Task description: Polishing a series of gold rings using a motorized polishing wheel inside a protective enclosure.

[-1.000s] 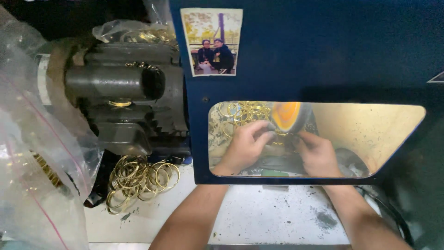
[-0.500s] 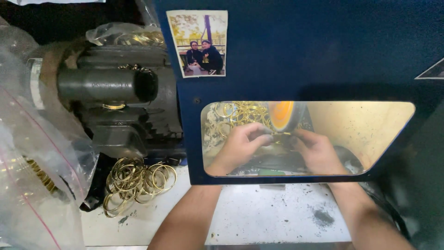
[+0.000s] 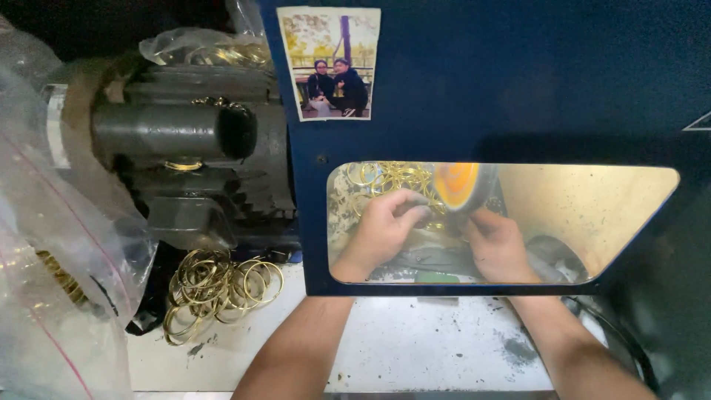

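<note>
Brass ring (image 3: 437, 222), thin and gold, sits at our fingers' (image 3: 415, 215) twelve o'clock, both hands pinching it against the orange wheel (image 3: 458, 185).

A grey motor (image 3: 185, 148) sits left of a taped photo (image 3: 329, 63); loose brass rings (image 3: 218, 289) (heaped) lie beside clear bags (image 3: 52, 259).

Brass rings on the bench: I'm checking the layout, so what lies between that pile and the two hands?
In the head view, the blue guard panel lies between the brass rings and both hands, left hand and right hand, seen through its window.
</note>
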